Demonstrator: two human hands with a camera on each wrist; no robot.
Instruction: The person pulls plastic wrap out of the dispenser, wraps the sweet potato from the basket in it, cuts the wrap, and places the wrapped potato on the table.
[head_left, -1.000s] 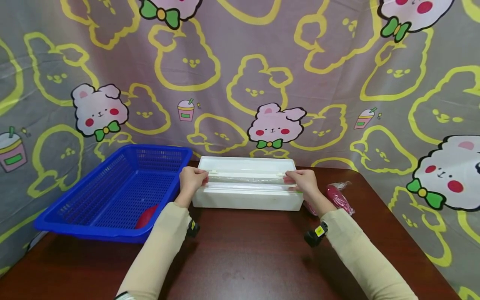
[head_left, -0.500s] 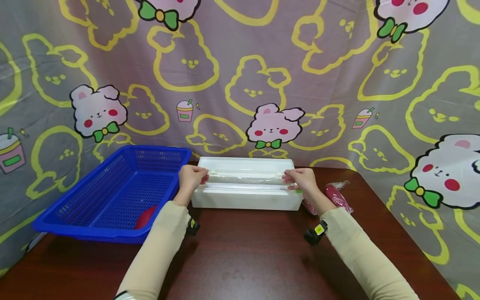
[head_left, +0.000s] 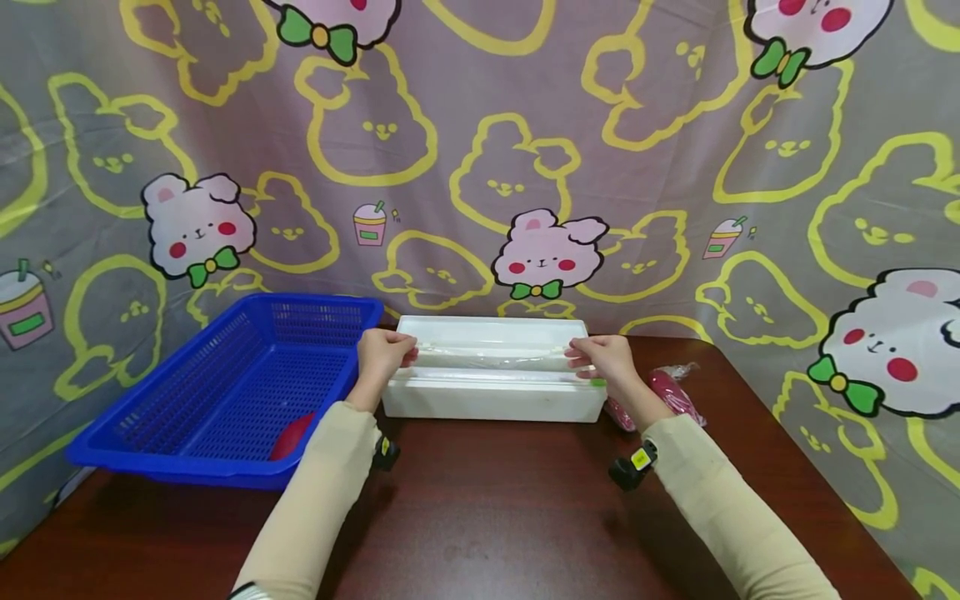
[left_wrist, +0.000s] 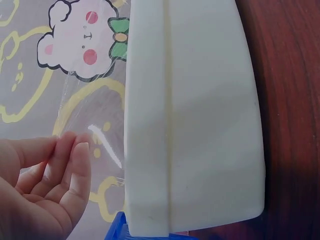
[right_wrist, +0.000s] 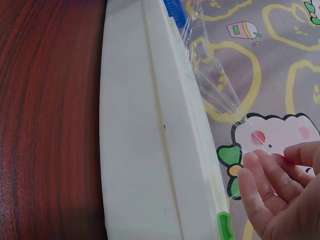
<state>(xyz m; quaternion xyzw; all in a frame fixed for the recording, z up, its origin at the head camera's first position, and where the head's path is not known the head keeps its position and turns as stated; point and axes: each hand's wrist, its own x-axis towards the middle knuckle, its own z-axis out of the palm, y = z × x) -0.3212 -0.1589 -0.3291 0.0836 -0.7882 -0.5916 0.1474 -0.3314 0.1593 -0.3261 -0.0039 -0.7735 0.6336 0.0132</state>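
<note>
A long white cling film dispenser (head_left: 495, 403) stands on the table with its lid raised at the back. Clear cling film (head_left: 491, 361) stretches across above the box, from one hand to the other. At the left end, my left hand (head_left: 381, 354) pinches a corner of the film between thumb and fingers. My right hand (head_left: 609, 358) pinches the opposite corner. In the left wrist view, the film (left_wrist: 102, 122) runs up from the fingertips beside the box. Creases show in the film (right_wrist: 220, 85) in the right wrist view. A green piece (right_wrist: 226, 226) sits at the dispenser's right end.
At the left stands a blue plastic basket (head_left: 225, 471) with a red object (head_left: 291, 437) in it. Dark pink items in clear wrap (head_left: 673, 393) lie right of the dispenser. A patterned curtain (head_left: 465, 192) hangs behind the brown table (head_left: 495, 517).
Both hands stay nearly still, holding the film's corners. The film between them sags a little more in the middle.
</note>
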